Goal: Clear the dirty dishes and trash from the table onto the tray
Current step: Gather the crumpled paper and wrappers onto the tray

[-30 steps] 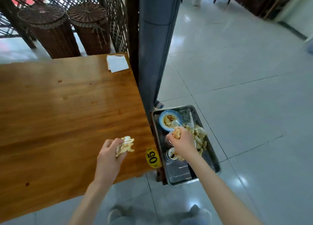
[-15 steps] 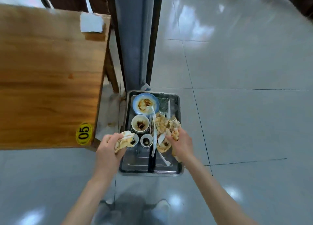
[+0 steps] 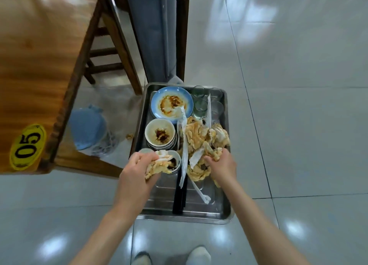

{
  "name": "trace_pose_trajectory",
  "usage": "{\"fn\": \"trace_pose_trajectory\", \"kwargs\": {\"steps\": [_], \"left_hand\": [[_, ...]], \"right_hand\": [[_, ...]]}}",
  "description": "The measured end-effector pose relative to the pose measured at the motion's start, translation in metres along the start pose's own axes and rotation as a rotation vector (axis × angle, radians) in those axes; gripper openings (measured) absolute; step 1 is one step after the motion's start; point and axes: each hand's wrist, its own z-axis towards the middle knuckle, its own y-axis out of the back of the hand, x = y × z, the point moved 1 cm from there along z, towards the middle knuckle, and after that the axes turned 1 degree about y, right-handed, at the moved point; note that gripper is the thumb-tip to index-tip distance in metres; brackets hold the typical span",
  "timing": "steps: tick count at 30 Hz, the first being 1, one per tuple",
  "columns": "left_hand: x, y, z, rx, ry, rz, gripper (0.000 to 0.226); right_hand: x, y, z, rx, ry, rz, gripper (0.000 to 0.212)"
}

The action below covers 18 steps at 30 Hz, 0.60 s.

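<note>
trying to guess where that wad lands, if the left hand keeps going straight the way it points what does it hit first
Probably the small white sauce dish directly ahead of the left hand and its stained crumpled napkin wad; depth is unclear, so the hand may be above it.

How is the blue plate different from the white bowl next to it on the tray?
The blue plate is wide, flat and blue-rimmed; the white bowl is smaller, deeper and white. The plate lies at the tray's far end; the bowl sits nearer, atop a stack. Both carry brown sauce residue.

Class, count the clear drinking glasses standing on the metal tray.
4 glasses, clustered in the tray's far right corner: far-left, far-right, near-left, near-right. Others may be hidden.
</note>
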Motion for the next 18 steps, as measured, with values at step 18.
{"fn": "trace_pose_trajectory", "kwargs": {"steps": [18], "left_hand": [[0.003, -0.046, -0.012, 0.074, 0.040, 0.015, 0.033]], "right_hand": [[-0.023, -0.010, 0.005, 0.109, -0.015, 0.157, 0.088]]}}
